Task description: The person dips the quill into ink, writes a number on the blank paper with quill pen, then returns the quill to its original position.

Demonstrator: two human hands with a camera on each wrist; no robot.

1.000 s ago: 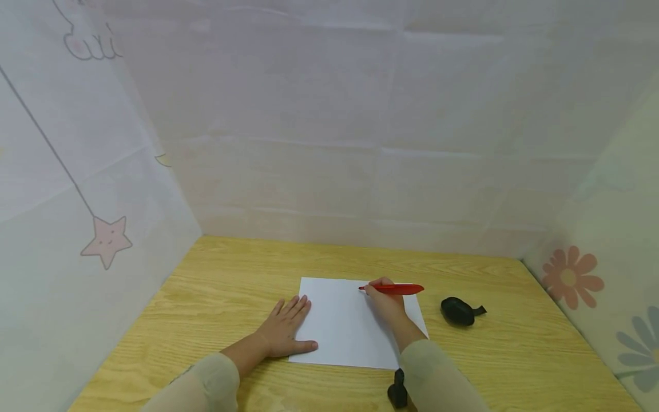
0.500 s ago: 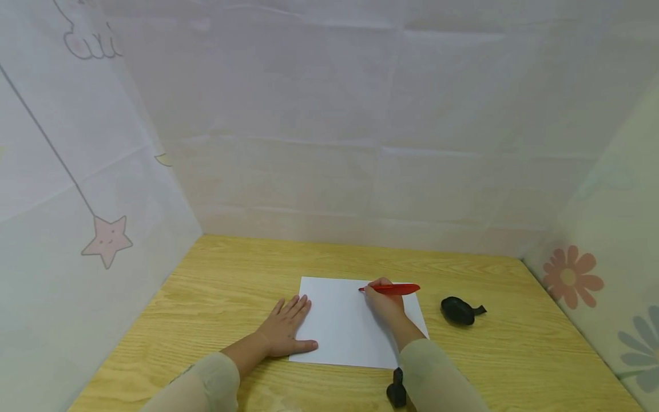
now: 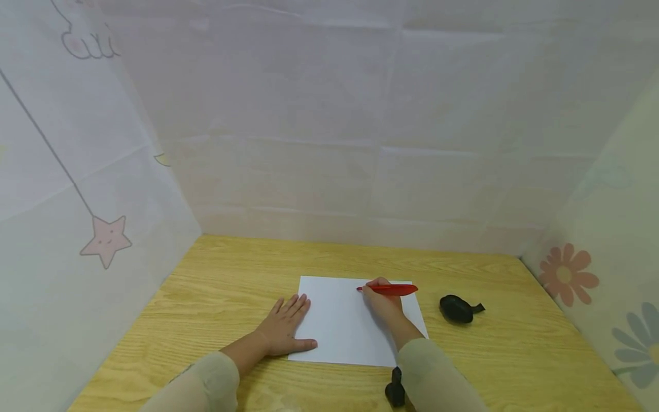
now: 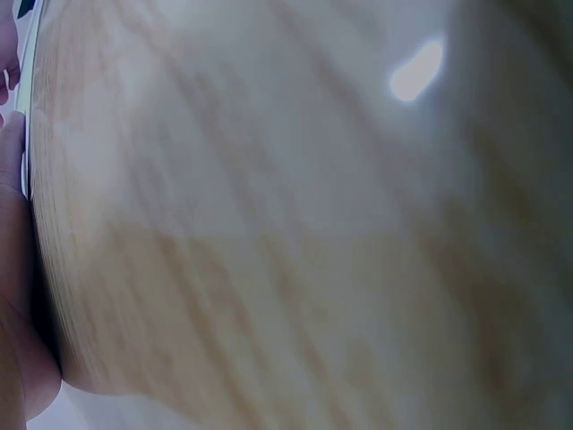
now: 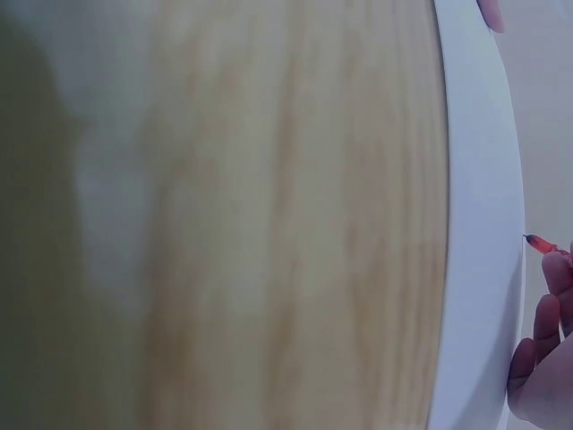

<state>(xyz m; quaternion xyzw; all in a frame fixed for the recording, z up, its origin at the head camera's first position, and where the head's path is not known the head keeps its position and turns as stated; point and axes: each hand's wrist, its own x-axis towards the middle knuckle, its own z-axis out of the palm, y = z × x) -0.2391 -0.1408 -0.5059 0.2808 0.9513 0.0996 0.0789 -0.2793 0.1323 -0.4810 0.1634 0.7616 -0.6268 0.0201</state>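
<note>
A white sheet of paper lies on the wooden table in the head view. My left hand rests flat on its left edge, fingers spread and the thumb on the lower left part. Near the sheet's upper right, my right hand pinches a red pen that widens toward its rear end. The pen's tip points left, close over the paper. In the right wrist view the pen shows a dark fine point beside curled fingers. No marks show on the visible paper.
A black rounded object with a short flat tail lies right of the paper. A smaller black object sits by the right sleeve, below the sheet. Pale printed sheets wall the table at the back and sides.
The pen's rear end has swung slightly to the left in the right hand. The left hand and the paper stay in place.
</note>
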